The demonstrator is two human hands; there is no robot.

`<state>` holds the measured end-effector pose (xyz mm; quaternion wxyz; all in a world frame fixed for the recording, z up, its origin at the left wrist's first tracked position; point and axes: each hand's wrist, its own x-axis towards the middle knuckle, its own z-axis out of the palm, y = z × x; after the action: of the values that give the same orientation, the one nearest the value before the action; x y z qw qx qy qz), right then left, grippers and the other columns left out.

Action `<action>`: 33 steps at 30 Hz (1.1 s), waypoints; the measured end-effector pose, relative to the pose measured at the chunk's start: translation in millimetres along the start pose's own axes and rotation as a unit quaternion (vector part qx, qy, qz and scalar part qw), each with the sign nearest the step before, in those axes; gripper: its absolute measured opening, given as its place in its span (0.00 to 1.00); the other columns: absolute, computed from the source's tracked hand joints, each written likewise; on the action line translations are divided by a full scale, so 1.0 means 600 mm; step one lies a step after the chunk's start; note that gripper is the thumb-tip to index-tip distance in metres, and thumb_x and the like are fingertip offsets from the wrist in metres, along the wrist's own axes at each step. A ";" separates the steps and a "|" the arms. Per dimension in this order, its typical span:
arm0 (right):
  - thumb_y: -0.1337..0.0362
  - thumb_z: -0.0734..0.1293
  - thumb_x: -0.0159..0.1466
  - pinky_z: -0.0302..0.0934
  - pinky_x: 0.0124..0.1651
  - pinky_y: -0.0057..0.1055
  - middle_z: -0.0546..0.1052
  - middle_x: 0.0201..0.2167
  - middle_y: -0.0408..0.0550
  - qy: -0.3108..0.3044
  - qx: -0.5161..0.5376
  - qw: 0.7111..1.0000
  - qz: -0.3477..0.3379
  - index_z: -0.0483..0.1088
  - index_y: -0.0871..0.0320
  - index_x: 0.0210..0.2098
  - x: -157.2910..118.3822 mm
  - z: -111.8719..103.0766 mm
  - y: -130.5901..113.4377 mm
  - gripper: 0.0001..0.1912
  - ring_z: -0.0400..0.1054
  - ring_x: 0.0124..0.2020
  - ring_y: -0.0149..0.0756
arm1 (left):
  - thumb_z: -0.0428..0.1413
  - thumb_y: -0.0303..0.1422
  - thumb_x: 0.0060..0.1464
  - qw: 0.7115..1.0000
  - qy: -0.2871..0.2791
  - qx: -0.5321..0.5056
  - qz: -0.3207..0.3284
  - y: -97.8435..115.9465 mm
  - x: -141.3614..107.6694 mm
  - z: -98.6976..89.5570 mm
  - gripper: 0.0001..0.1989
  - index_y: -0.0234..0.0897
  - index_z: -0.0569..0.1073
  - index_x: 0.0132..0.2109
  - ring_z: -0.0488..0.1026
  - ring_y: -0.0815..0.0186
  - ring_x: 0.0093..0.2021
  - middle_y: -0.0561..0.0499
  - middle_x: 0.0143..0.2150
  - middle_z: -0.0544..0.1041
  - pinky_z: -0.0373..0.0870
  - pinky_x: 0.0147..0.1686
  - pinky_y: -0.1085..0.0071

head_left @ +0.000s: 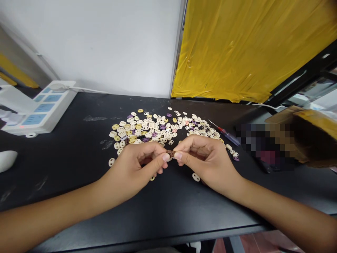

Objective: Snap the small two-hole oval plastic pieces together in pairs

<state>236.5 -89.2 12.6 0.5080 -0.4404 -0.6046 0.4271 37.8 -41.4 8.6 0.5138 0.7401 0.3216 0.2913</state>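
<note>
A small brown piece [171, 154] is pinched at both ends, between the thumb and fingertips of my left hand [143, 163] and those of my right hand [206, 158]. It looks like a brown two-holed oval bead, though fingertips cover most of it. Both hands are closed and meet just above the near side of a heap of two-holed oval beads [150, 124], mostly cream, with some yellow, purple and pink. One loose cream bead [196, 177] lies below my right hand. Another cream bead [112, 162] sits left of my left wrist.
A screwdriver [226, 133] lies right of the heap. Farther right are a blurred-out patch and an open cardboard box [310, 140]. At left stand a white power strip [44, 109] with a plugged-in cord and a white mouse [7, 161]. Yellow sheeting [237, 49] and a white panel rise behind.
</note>
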 end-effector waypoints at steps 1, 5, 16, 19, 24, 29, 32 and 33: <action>0.67 0.73 0.63 0.70 0.35 0.24 0.79 0.28 0.44 -0.003 0.002 1.000 0.001 0.76 0.59 0.32 0.000 0.000 -0.001 0.03 0.74 0.30 0.28 | 0.57 0.34 0.64 1.000 -0.001 0.003 0.002 0.000 0.000 0.000 0.12 0.36 0.76 0.32 0.70 0.74 0.25 0.55 0.26 0.75 0.69 0.25 0.80; 0.62 0.74 0.63 0.68 0.31 0.26 0.79 0.26 0.44 -0.013 -0.007 1.000 0.003 0.76 0.59 0.31 -0.001 0.001 -0.003 0.08 0.73 0.27 0.28 | 0.56 0.33 0.64 1.000 0.000 0.018 0.011 -0.001 -0.005 0.002 0.13 0.35 0.74 0.30 0.69 0.74 0.24 0.56 0.24 0.74 0.66 0.24 0.80; 0.58 0.76 0.61 0.71 0.34 0.28 0.81 0.28 0.45 -0.073 0.005 0.997 0.020 0.79 0.60 0.35 0.010 -0.007 -0.001 0.10 0.75 0.29 0.30 | 0.55 0.34 0.65 0.999 -0.011 0.038 0.030 -0.004 -0.009 -0.007 0.12 0.37 0.73 0.32 0.66 0.71 0.25 0.55 0.25 0.71 0.62 0.25 0.75; 0.60 0.73 0.64 0.71 0.42 0.31 0.83 0.35 0.48 -0.063 -0.092 0.994 -0.001 0.79 0.59 0.41 0.028 -0.040 -0.014 0.10 0.77 0.36 0.34 | 0.52 0.31 0.66 0.992 0.006 0.067 0.103 0.000 -0.006 -0.022 0.11 0.38 0.73 0.34 0.69 0.68 0.30 0.54 0.29 0.73 0.64 0.31 0.70; 0.57 0.70 0.64 0.63 0.31 0.30 0.80 0.27 0.45 -0.048 -0.379 0.918 0.101 0.79 0.57 0.34 0.065 -0.147 -0.037 0.10 0.72 0.29 0.34 | 0.45 0.30 0.68 0.972 0.045 0.112 0.202 -0.001 0.006 -0.048 0.14 0.40 0.66 0.32 0.67 0.62 0.36 0.52 0.32 0.69 0.63 0.38 0.64; 0.64 0.70 0.60 0.63 0.30 0.29 0.81 0.26 0.44 -0.129 -0.461 0.856 0.195 0.79 0.56 0.29 0.074 -0.201 -0.043 0.06 0.73 0.28 0.35 | 0.46 0.28 0.67 0.960 0.011 0.178 0.214 -0.010 0.015 -0.048 0.13 0.39 0.67 0.32 0.68 0.62 0.39 0.51 0.34 0.68 0.64 0.40 0.64; 0.66 0.69 0.59 0.64 0.30 0.29 0.81 0.27 0.44 -0.145 -0.463 0.851 0.200 0.79 0.56 0.30 0.072 -0.198 -0.039 0.05 0.74 0.29 0.35 | 0.48 0.28 0.66 0.942 -0.009 0.251 0.224 -0.014 0.019 -0.044 0.12 0.37 0.70 0.32 0.69 0.61 0.43 0.49 0.39 0.70 0.65 0.43 0.64; 0.66 0.69 0.59 0.64 0.31 0.29 0.81 0.27 0.44 -0.143 -0.465 0.850 0.201 0.79 0.56 0.31 0.072 -0.195 -0.036 0.05 0.75 0.29 0.35 | 0.49 0.28 0.65 0.934 -0.013 0.274 0.227 -0.016 0.021 -0.044 0.12 0.37 0.71 0.32 0.69 0.60 0.45 0.48 0.42 0.71 0.65 0.46 0.63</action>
<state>346.1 -45.0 57.8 0.0550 -0.6711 -0.6969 0.2470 23.9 -14.3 8.5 0.2151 0.9091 0.2060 0.2911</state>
